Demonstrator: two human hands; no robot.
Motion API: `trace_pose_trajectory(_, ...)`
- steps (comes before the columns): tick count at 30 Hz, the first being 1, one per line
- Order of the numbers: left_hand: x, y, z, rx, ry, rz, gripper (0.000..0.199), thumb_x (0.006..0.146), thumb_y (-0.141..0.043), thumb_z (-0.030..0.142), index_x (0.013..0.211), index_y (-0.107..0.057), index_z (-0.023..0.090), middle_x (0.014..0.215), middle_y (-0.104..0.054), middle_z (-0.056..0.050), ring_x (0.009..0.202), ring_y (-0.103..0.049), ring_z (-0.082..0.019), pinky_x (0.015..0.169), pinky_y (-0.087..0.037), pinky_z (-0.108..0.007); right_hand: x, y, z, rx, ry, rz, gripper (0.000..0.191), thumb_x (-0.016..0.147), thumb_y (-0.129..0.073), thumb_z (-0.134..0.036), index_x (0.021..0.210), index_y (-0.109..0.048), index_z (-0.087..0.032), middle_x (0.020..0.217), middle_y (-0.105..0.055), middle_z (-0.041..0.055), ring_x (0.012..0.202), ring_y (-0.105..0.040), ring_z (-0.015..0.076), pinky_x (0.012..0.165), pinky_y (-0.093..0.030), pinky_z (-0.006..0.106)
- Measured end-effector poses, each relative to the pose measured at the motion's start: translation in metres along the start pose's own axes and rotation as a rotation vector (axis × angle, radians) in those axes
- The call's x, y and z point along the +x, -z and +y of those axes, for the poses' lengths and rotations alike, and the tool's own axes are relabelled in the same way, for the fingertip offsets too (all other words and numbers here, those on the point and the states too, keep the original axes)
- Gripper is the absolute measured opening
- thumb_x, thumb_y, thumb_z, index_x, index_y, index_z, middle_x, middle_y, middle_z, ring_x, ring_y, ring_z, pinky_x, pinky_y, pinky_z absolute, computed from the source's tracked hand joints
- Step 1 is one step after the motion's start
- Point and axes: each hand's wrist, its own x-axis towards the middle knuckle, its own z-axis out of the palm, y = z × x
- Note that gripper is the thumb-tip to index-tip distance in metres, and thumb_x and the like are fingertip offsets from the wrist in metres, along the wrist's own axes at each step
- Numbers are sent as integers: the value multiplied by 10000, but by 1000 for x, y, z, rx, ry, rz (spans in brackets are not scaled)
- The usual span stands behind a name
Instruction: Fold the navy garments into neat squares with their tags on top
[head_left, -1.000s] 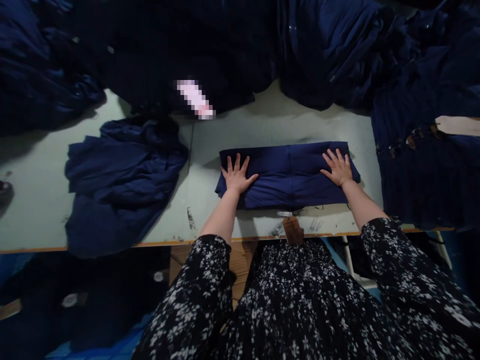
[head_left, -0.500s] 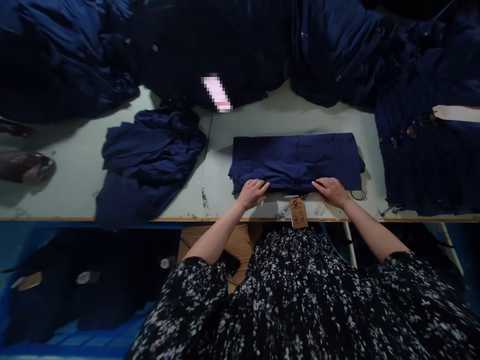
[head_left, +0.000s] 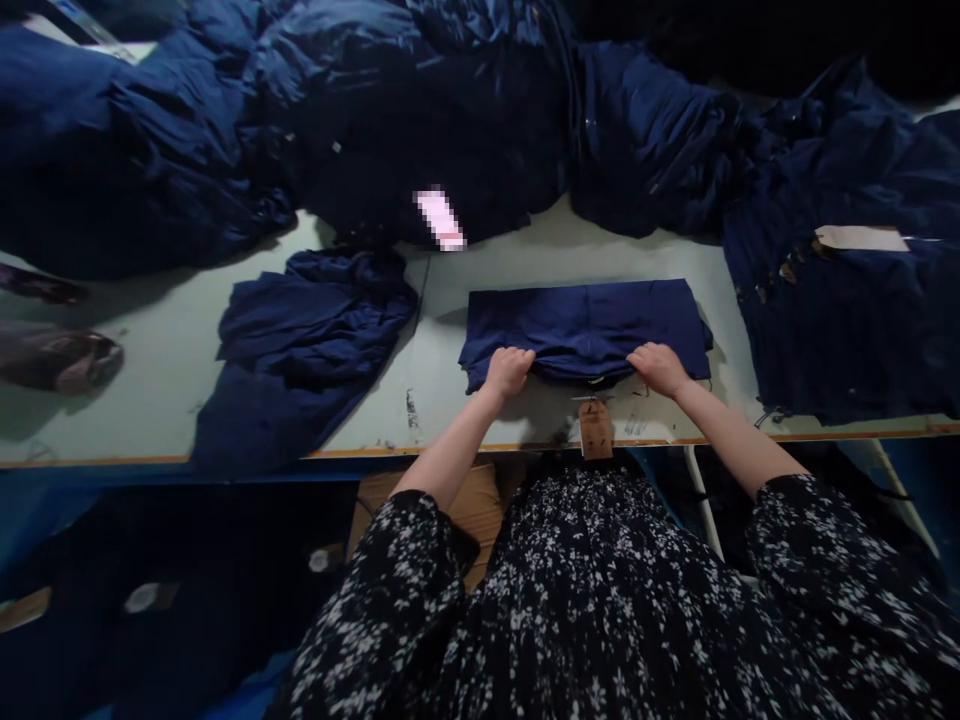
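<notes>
Left grip (head_left: 511,370) and right grip (head_left: 657,368) have curled, pinching folded cloth (head_left: 570,318); brown tag (head_left: 595,432) illegible.

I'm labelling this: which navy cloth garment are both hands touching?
The folded navy cloth garment, near edge in left hand and right hand; the crumpled navy cloth garment leftward, like the others, lies untouched.

Folded garment (head_left: 581,315) on bench (head_left: 525,262), my 12 o'clock. Around it: my left hand (head_left: 511,371) at 8, right hand (head_left: 658,369) at 4, tag (head_left: 596,432) at 6, loose garment (head_left: 300,350) at 9, garment pile (head_left: 855,330) at 3, garment heap (head_left: 465,130) behind, 10 to 1.
</notes>
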Motion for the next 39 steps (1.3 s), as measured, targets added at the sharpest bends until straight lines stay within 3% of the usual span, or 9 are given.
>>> trace_pose_trajectory(4,3,57,-18,-2,72,54,388,871,-574,203,1244,-682,209,1105,-755,-111,1058,-682,-285,868,-478,-349,4,58,29,124,-37,34,434,855,-588,-208,1267,-722,-226,1227,-752,90,1082,-641,273,861,-467,341)
trace_pose_trajectory(9,11,134,-49,-48,43,123,353,843,-612,321,1168,-733,256,1017,-759,-28,994,-705,-259,860,-497,-316,11,151,71,266,-33,28,383,845,-594,-283,1176,-771,-205,1016,-784,52,919,-679,244,805,-484,322)
trace_pose_trajectory(12,24,159,-70,-120,-32,60,351,811,-612,351,1110,-765,247,986,-753,-1,956,-706,-235,861,-503,-302,25,184,92,304,-3,30,400,837,-583,-296,1172,-774,-187,1020,-776,32,939,-676,247,837,-502,336)
trace_pose_trajectory(14,35,159,-77,-163,-76,-20,351,797,-601,336,1082,-780,237,975,-759,-2,929,-705,-223,850,-508,-295,39,186,100,333,17,-10,406,826,-580,-292,1167,-778,-197,1033,-775,19,953,-678,248,846,-515,339)
trace_pose_trajectory(20,66,93,-65,-124,-21,-135,426,781,-571,230,1155,-775,239,1099,-781,-66,1007,-703,-248,822,-534,-294,91,121,82,318,-34,-216,363,792,-609,-232,1098,-804,-240,1008,-803,35,865,-703,231,755,-523,302)
trace_pose_trajectory(23,76,56,-55,-48,94,-120,470,806,-550,187,1234,-743,224,1208,-752,-103,1079,-695,-258,868,-547,-312,105,76,60,216,-148,-155,409,832,-573,-206,1180,-784,-239,1101,-800,73,948,-715,258,800,-541,328)
trace_pose_trajectory(29,66,13,-30,-79,202,147,508,912,-437,91,1353,-676,170,1389,-648,-195,1329,-586,-314,1157,-409,-502,73,14,22,272,-110,185,514,957,-435,-176,1423,-649,-151,1483,-616,171,1387,-553,313,1159,-420,525)
trace_pose_trajectory(34,49,-11,26,-285,59,284,478,1007,-447,229,1452,-621,236,1574,-521,-154,1535,-372,-313,1276,-231,-575,36,-13,1,285,-115,162,499,1020,-430,-288,1491,-592,-259,1602,-504,117,1539,-364,344,1234,-168,728)
trace_pose_trajectory(39,52,-35,55,-315,1,127,638,969,-598,481,1578,-484,324,1710,-310,-135,1605,-187,-395,1231,-134,-743,51,-30,-5,337,-174,-15,585,1028,-462,-447,1605,-422,-362,1712,-320,60,1600,-190,387,1186,-183,793)
